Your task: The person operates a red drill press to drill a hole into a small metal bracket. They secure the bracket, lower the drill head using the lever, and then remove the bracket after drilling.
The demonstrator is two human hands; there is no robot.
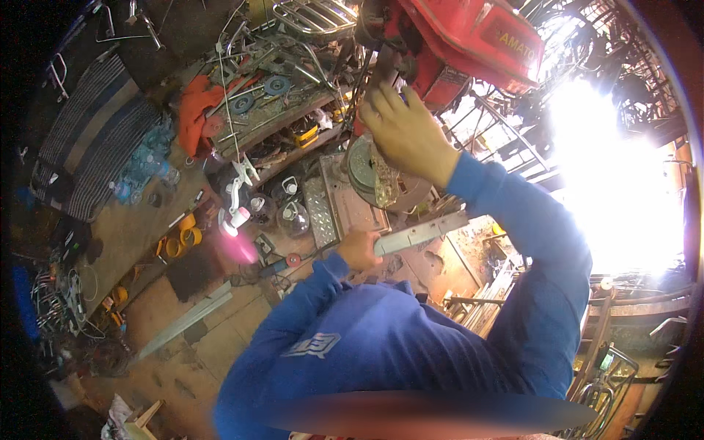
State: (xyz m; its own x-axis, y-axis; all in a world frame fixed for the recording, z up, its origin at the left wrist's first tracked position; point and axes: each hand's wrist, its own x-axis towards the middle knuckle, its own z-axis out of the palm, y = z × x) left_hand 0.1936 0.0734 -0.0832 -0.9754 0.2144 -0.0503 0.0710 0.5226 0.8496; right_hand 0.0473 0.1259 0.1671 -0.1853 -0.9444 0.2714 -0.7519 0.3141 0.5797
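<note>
My left hand, in front of my body, is closed around the near end of a pale grey metal bar. The bar reaches away to the right, under my other forearm. My right hand is raised at a red machine with a heavy housing. Its fingers curl at a dark metal part beneath that housing; what they grip is hidden. Below this hand sits a round greenish-grey disc, partly covered by the hand and a yellowish translucent piece.
A cluttered workbench with rods and grinding discs stands at the back left. Large bottles and a textured metal plate are left of the machine. A lamp, an angle grinder and a long metal bar lie further left.
</note>
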